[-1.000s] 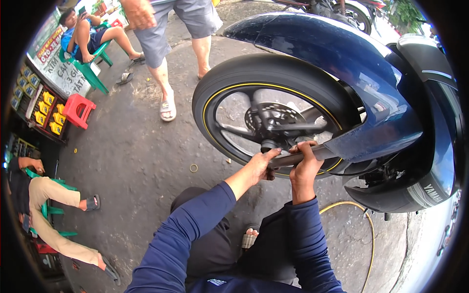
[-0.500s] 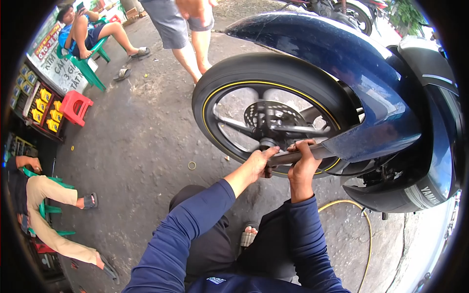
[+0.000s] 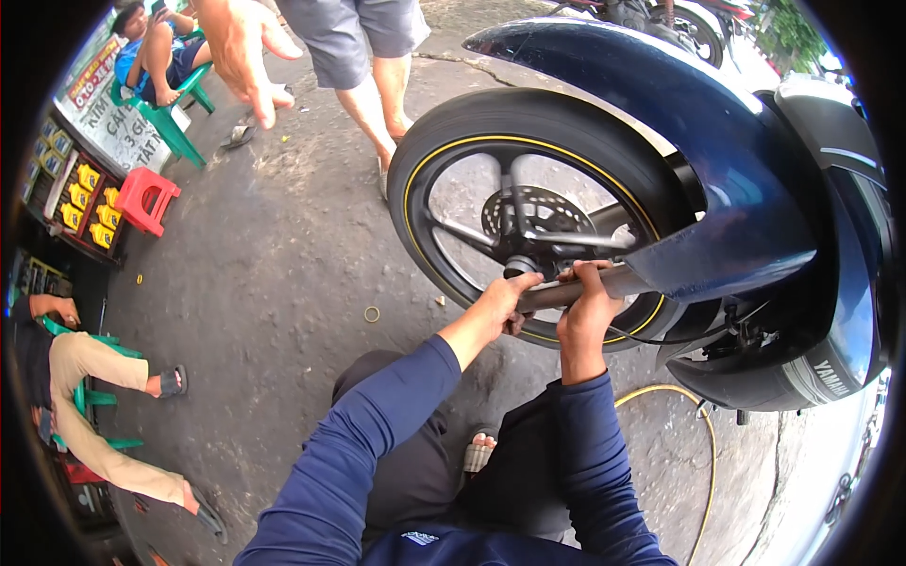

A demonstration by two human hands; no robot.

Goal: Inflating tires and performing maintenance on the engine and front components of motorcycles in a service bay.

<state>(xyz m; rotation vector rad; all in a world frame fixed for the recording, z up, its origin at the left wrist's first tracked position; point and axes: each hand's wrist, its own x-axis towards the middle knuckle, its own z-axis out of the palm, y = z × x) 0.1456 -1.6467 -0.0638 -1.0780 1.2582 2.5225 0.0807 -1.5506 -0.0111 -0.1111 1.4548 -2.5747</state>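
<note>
The motorbike (image 3: 854, 283) fills the right side of the view, its blue mudguard (image 3: 661, 94) arching over and to the right of the front wheel (image 3: 514, 217), whose tilted face is turned toward the person. A yellow hose (image 3: 714, 462) curves over the ground, below and to the right of the wheel. The dark bar (image 3: 547, 298) lies across the lower part of the wheel, on the person's side of it. Its long axis runs from just below the wheel's middle on the left, rising gently to the right until it passes under the mudguard's lower edge; so it lies crosswise to the two forearms, which reach up to it from below the wheel. Both hands are closed round the bar, side by side with a short bare stretch between them. The left hand (image 3: 497, 307) has the bar's lower end, nearest the wheel's middle; its thumb lies along the top, close to the hub (image 3: 519, 267), and its fingertips curl beneath. The right hand (image 3: 587, 309) is the nearer one to the mudguard, wrapped over the bar farther up its slope. How firmly either hand squeezes, I cannot tell.
</note>
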